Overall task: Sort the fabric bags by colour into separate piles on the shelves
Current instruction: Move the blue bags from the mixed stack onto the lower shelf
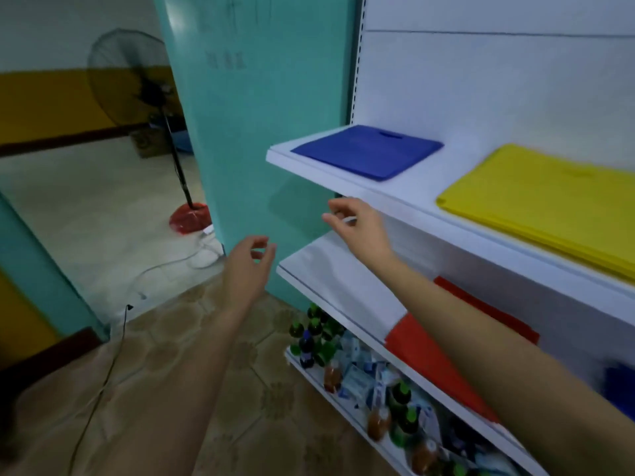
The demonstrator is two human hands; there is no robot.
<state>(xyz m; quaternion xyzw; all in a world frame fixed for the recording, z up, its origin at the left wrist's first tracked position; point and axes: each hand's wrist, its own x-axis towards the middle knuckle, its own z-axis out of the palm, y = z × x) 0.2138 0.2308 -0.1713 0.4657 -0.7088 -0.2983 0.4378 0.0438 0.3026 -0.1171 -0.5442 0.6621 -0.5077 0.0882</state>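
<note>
A blue fabric bag (369, 151) lies flat at the left end of the upper white shelf (405, 192). To its right on the same shelf lies a pile of yellow bags (549, 201). On the middle shelf (330, 273) a red bag (433, 359) hangs over the front edge, partly hidden by my right forearm. A dark blue bag (620, 386) shows at the far right edge. My right hand (354, 223) hovers just below the upper shelf's front edge, fingers loosely curled and holding nothing. My left hand (247, 266) floats left of the middle shelf, also holding nothing.
The bottom shelf (316, 372) holds several bottles and packets. A teal wall (261, 132) stands left of the shelving. A standing fan (137, 84) with a red base is in the room beyond, and a cable runs over the tiled floor (192, 338).
</note>
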